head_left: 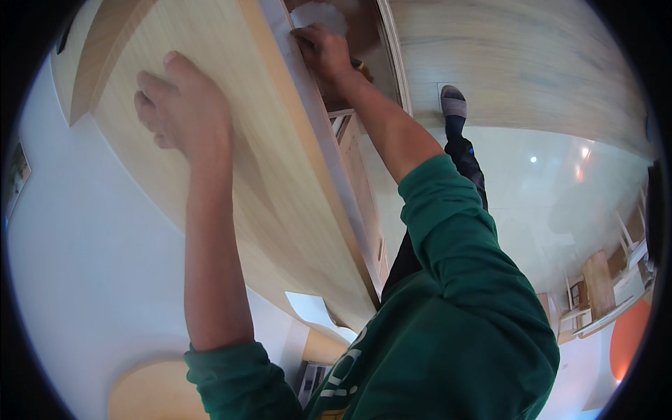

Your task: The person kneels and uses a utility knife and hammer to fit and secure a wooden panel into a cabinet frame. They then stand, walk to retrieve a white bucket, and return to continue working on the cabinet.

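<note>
My left hand (185,108) is over the pale wooden tabletop (280,203), its fingers loosely bent and apart, holding nothing that I can see. Past the tabletop's right edge, my right hand (327,54) reaches into an open wooden drawer (392,52). Its fingers are bent and drawn together, the tips at the drawer's side beside the grey edge strip (318,126). What they grip, if anything, is hidden. A crumpled whitish piece (318,15), perhaps paper or plastic, lies in the drawer just beyond these fingers. Next to my right wrist shows a small dark and yellow object (360,68), mostly covered.
Below the drawer a cabinet front (364,189) runs toward me. A white sheet (315,311) hangs over the tabletop's near end. My slippered foot (453,103) stands on the floor at the right. Wooden chairs and a table (598,283) are at the far right.
</note>
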